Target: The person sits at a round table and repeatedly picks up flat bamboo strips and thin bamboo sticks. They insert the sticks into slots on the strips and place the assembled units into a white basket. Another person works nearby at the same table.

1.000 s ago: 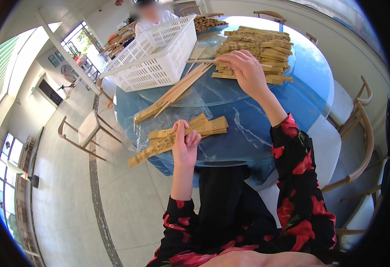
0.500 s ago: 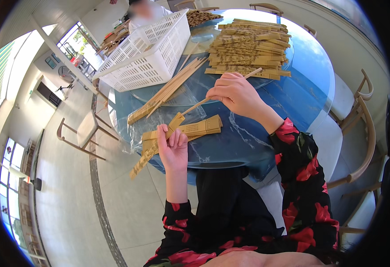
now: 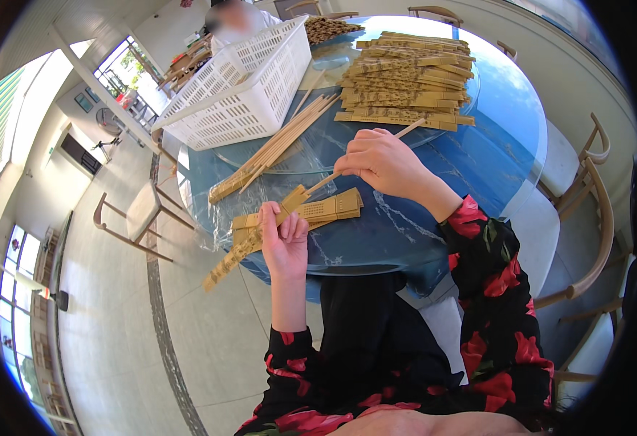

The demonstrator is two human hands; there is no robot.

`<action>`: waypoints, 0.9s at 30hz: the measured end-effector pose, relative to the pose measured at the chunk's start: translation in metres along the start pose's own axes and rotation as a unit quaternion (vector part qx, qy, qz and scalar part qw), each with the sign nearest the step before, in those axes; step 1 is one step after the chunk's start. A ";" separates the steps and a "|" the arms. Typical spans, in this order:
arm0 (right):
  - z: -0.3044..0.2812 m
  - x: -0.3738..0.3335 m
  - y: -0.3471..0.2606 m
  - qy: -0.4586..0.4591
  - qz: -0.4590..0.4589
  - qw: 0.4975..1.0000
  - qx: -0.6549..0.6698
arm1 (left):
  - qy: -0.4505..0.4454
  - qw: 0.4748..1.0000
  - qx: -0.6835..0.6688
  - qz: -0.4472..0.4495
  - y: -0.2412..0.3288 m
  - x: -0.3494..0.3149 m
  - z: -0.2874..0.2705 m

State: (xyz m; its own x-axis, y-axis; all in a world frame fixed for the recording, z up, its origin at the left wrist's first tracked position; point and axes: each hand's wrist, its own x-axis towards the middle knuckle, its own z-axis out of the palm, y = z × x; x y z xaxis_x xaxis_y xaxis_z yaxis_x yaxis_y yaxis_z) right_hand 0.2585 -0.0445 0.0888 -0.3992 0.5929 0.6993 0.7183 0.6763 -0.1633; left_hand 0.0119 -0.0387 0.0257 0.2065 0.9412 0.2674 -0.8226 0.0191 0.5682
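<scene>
My left hand [image 3: 283,243] pinches a long yellow-brown paper chopstick sleeve [image 3: 230,266], slanted with its lower end past the table edge. In my right hand [image 3: 385,163] are wooden chopsticks [image 3: 410,128], gripped near the middle; I cannot tell if there is one or two. Their lower tip meets the sleeve's upper end, and how far inside it reaches is hard to see. Beneath my left hand lies a small pile of flat paper sleeves [image 3: 333,208]. Loose chopsticks [image 3: 293,138] lie in a bundle beyond it.
A white slotted plastic basket [image 3: 220,125] stands at the far left of the round blue table [image 3: 507,138]. A big stack of paper sleeves [image 3: 406,80] lies at the back right, with another brown pile [image 3: 331,29] behind. A person [image 3: 242,25] sits across. Wooden chairs [image 3: 148,211] surround the table.
My right hand has moved slightly down and left with the chopsticks. The sleeve in my left hand has tilted, its lower end shifting left and its upper end right, toward the tip.
</scene>
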 end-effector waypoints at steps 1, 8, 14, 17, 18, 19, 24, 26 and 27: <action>0.009 0.004 -0.002 -0.005 -0.010 1.000 0.020 | 0.009 1.000 0.017 0.010 0.005 -0.003 -0.003; 0.014 -0.007 -0.008 -0.027 0.015 0.998 0.048 | -0.024 0.998 0.048 -0.023 -0.008 0.004 0.008; 0.030 -0.008 -0.025 -0.071 0.059 0.989 0.112 | -0.041 0.988 0.140 -0.057 -0.010 0.000 0.013; 0.033 -0.007 -0.034 -0.058 0.076 0.986 0.138 | -0.037 0.986 0.149 -0.061 -0.010 0.000 0.016; 0.031 -0.007 -0.032 -0.059 0.072 0.987 0.133 | -0.033 0.987 0.145 -0.058 -0.011 -0.001 0.015; 0.028 -0.006 -0.030 -0.061 0.068 0.988 0.128 | -0.030 0.989 0.134 -0.052 -0.011 -0.001 0.015; 0.010 -0.009 0.006 -0.019 0.079 0.997 0.006 | -0.005 0.998 0.056 -0.009 -0.008 0.000 0.009; -0.004 -0.015 0.018 -0.023 0.140 0.989 -0.040 | 0.006 1.000 0.027 -0.003 -0.009 0.002 0.010; -0.003 -0.015 0.020 -0.012 0.148 0.988 -0.042 | 0.015 1.000 0.024 0.003 -0.008 0.002 0.006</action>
State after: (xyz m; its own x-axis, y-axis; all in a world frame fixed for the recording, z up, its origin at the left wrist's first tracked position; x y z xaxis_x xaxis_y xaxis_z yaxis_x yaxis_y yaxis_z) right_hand 0.2807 -0.0410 0.0772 -0.1778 0.7702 0.6125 0.8497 0.4341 -0.2992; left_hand 0.0218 -0.0393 0.0269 0.1856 0.9511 0.2469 -0.7966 -0.0015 0.6045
